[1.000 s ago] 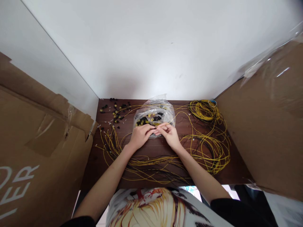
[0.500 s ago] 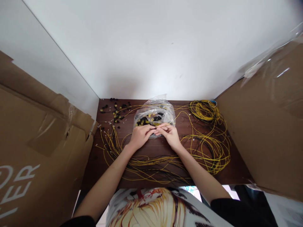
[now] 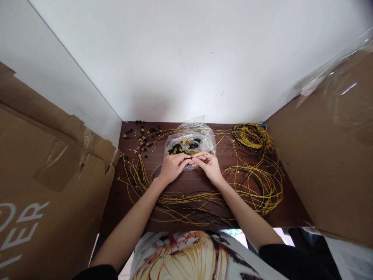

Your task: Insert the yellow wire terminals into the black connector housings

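Observation:
My left hand (image 3: 172, 167) and my right hand (image 3: 211, 168) meet fingertip to fingertip over the near edge of a clear plastic bag (image 3: 210, 137). Both are closed in a pinch. A thin wire (image 3: 204, 154) runs along the right fingers to the fingertips; whatever small part sits between the two pinches is hidden. Inside the bag lie many black and yellow connectors (image 3: 176, 148). One yellow wire (image 3: 223, 138) curves from near my right hand towards the right side of the table.
Loose black and yellow connectors (image 3: 142, 140) are scattered at the back left. Bundled yellow and black wires (image 3: 186, 200) stretch across the front of the brown table (image 3: 294, 210), coiling at right. Cardboard boxes (image 3: 55, 179) flank both sides, with a white wall (image 3: 186, 58) behind.
Both hands stay in the same place above the bag, still pinched together. Only slight finger movement shows, and the wire along the right fingers looks darker now.

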Demonstrator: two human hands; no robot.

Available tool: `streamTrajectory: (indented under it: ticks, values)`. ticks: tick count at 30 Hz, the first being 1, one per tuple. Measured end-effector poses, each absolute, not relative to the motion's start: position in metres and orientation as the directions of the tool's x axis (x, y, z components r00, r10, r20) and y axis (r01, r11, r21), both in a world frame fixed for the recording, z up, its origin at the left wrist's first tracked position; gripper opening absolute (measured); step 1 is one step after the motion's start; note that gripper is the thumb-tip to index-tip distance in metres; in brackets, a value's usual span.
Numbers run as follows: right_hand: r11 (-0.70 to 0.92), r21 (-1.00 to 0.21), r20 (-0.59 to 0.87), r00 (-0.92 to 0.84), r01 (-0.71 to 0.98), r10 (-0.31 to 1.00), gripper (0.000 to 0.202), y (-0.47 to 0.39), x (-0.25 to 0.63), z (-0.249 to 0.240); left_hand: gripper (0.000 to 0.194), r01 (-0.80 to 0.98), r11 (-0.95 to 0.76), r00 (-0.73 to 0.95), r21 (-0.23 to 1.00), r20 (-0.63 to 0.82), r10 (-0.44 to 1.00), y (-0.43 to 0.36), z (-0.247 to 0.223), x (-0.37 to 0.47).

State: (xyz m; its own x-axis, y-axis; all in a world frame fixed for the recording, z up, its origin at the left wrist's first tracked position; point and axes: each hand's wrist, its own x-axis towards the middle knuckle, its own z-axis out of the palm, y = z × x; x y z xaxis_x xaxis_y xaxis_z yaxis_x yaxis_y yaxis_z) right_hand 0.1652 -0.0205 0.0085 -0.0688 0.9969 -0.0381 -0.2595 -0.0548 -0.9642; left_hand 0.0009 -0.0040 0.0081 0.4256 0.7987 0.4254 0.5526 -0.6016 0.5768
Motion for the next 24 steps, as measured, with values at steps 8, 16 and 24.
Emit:
streamTrajectory:
  ticks: [8,16,24]
  values:
    - [-0.078,-0.939,-0.058,-0.07,-0.336,0.996,0.031,-0.0196,0.1658,0.0079,0.017,0.535,-0.613,0.423,0.581,0.445,0.79,-0.0031,0.006,0.0022]
    - [-0.02,-0.959,0.007,-0.095,-0.282,0.995,0.023,-0.0204,0.1659,0.0073,0.017,0.537,-0.614,0.422,0.579,0.445,0.79,-0.0033,0.0078,0.002]
    - [-0.057,-0.967,-0.032,-0.104,-0.25,0.994,0.026,-0.0192,0.1665,0.0065,0.018,0.534,-0.617,0.434,0.578,0.439,0.787,-0.0029,0.0061,0.002]
